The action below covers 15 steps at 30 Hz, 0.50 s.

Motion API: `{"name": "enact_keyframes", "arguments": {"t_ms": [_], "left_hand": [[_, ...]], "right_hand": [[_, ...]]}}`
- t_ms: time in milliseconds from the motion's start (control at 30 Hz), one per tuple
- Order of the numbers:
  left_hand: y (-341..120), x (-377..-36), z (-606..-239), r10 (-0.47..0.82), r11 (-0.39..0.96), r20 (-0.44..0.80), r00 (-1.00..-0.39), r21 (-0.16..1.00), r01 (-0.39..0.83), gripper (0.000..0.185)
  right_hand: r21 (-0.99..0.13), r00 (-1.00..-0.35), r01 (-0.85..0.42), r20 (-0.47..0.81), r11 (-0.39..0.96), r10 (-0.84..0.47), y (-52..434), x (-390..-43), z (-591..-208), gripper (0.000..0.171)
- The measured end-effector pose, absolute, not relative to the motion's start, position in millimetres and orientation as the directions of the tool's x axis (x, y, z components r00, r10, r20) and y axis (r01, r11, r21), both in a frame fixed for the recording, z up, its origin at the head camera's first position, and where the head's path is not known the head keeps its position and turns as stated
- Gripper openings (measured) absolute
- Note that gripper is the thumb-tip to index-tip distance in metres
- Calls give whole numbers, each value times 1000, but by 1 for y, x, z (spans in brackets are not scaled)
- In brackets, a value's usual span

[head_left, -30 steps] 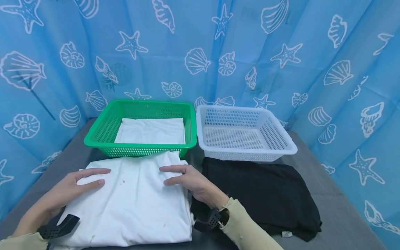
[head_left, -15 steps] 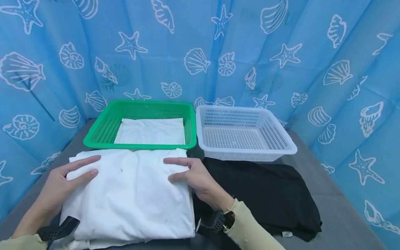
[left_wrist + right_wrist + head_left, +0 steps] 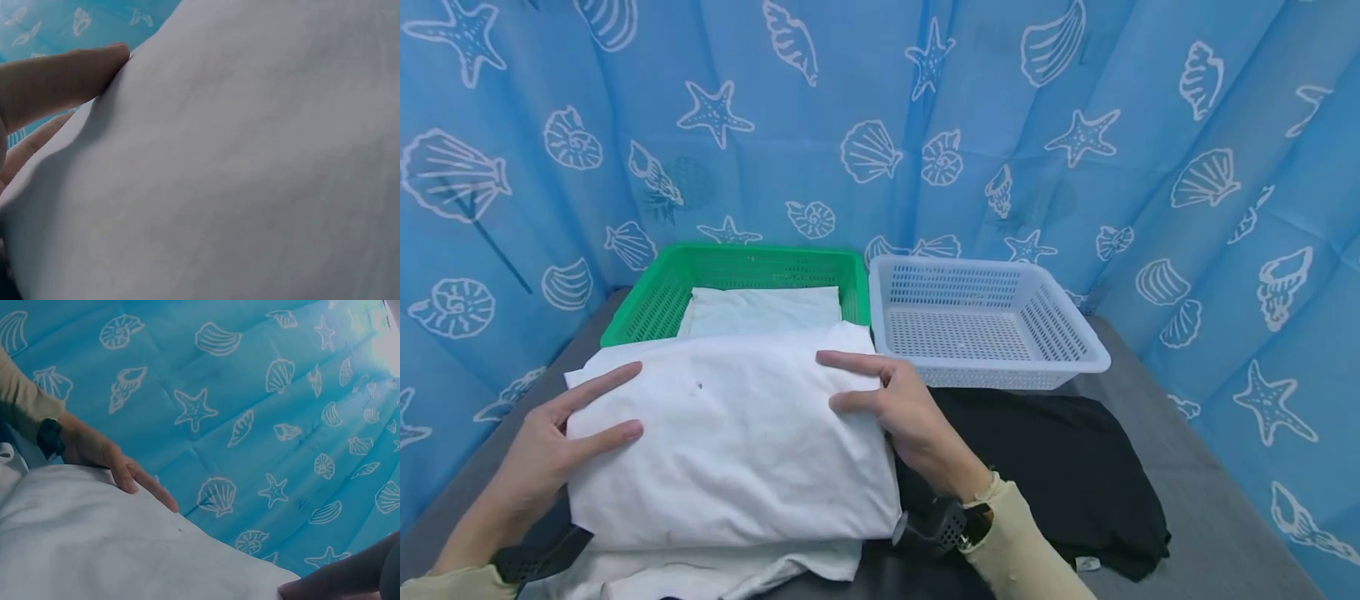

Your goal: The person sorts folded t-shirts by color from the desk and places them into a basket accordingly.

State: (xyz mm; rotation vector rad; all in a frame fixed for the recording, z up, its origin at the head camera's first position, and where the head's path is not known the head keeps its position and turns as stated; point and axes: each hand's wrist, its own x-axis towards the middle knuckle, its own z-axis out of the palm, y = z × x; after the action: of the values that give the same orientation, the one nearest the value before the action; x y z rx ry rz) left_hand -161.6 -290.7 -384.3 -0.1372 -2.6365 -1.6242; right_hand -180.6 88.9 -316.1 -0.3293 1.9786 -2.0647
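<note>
Both hands hold a folded white garment (image 3: 730,442) in front of the green basket, its far edge tilted up and overlapping the basket's near rim in the head view. My left hand (image 3: 542,446) grips the left side, thumb and index finger on the upper face, other fingers hidden beneath. On the right side my right hand (image 3: 910,408) grips it the same way. White fabric (image 3: 237,175) fills most of the left wrist view. More white clothing (image 3: 715,567) lies underneath on the grey surface. Folded white cloth (image 3: 767,308) rests inside the green basket (image 3: 658,292).
A pale, see-through-slotted basket (image 3: 992,367) with nothing in it stands right of the green one. Folded black clothing (image 3: 1052,475) with a small white label lies in front of it. Behind everything hangs a blue curtain (image 3: 880,75) with seashell prints.
The white garment has been lifted off the white clothing below and moved forward and slightly right, its far edge now over the green basket's front rim. Both hands moved with it.
</note>
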Motion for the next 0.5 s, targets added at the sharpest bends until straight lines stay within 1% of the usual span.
{"name": "enact_keyframes", "arguments": {"t_ms": [100, 233, 500], "left_hand": [[-288, -161, -384, 53, 459, 107, -993, 881, 120, 66], [-286, -161, -383, 50, 469, 102, -994, 876, 113, 66], [-283, -160, -378, 61, 465, 102, -993, 877, 119, 69]], "right_hand": [[-1000, -945, -2, 4, -8, -326, 90, -181, -315, 47], [-999, -949, -17, 7, 28, -314, 90, -183, -315, 46], [-997, -949, -55, 37, 50, -314, 94, -185, -316, 46]]}}
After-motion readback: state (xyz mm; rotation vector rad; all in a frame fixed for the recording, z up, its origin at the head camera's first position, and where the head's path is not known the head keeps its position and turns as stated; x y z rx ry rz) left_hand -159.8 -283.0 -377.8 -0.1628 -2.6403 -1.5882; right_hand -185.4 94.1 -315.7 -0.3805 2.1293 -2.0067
